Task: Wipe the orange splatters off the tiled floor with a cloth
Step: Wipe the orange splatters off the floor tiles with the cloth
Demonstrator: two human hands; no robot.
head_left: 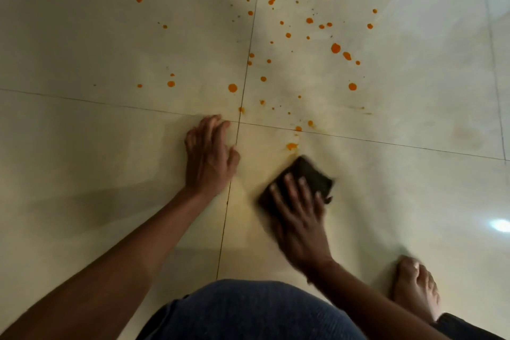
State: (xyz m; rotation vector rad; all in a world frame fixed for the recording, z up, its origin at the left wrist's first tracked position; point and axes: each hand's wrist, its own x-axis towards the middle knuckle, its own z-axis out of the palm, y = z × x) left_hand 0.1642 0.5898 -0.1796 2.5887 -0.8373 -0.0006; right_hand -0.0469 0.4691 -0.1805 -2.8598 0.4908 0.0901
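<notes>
Head view, looking down at a tiled floor (96, 44), pale cream, w/ dark grout lines crossing near centre. Right hand (299, 218) lies flat, fingers spread, pressing a dark folded cloth (309, 174) onto the near-right tile; cloth pinned under palm and fingers, not gripped in a fist; both blurred. Left hand (209, 154) is open, palm down on the near-left tile, holding nothing, fingertips at the grout crossing. Orange splatters (335, 48) scatter mostly over the far-right tile, fewer on the far-left; nearest blob (291, 146) sits just beyond the cloth's far corner, not touching it. Faint yellowish smear on the tile around the cloth. Knee in blue fabric (248, 312) fills bottom centre, between the forearms. Bare foot (415, 287) at bottom right, near the right forearm. Bright light glare (500, 225) on the floor at right edge. Nothing lies between cloth and splatters. No readable writing or labels.
</notes>
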